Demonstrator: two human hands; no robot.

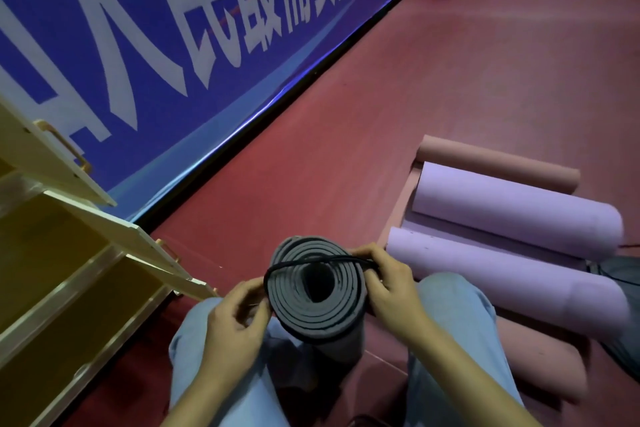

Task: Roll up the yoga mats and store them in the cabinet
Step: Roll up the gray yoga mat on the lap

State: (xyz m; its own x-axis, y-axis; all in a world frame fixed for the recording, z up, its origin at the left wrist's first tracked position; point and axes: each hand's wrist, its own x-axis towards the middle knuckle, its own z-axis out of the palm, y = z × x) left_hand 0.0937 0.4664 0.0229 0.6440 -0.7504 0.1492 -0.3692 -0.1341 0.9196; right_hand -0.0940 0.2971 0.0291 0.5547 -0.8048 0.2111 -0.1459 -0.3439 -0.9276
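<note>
We pinched one black strap (311, 262) with both hands, left hand (235, 317) and right hand (393, 291), across one rolled grey mat (318, 302); two purple rolls (512, 211) and one pink roll (498, 163) lay beside us.

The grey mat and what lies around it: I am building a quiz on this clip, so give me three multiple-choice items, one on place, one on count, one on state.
1. Where is the grey mat?
A. inside the cabinet
B. upright between the person's knees
C. flat by the banner

2. How many purple rolls lie on the floor?
A. one
B. two
C. four

3. What do the hands do?
A. rest idle
B. unroll the mat
C. stretch a black band over the mat's end

Key: 1 B, its spiral end faces the camera between the knees. 2 B, far roll, near roll. 3 C, left hand and right hand each pinch the band.
</note>
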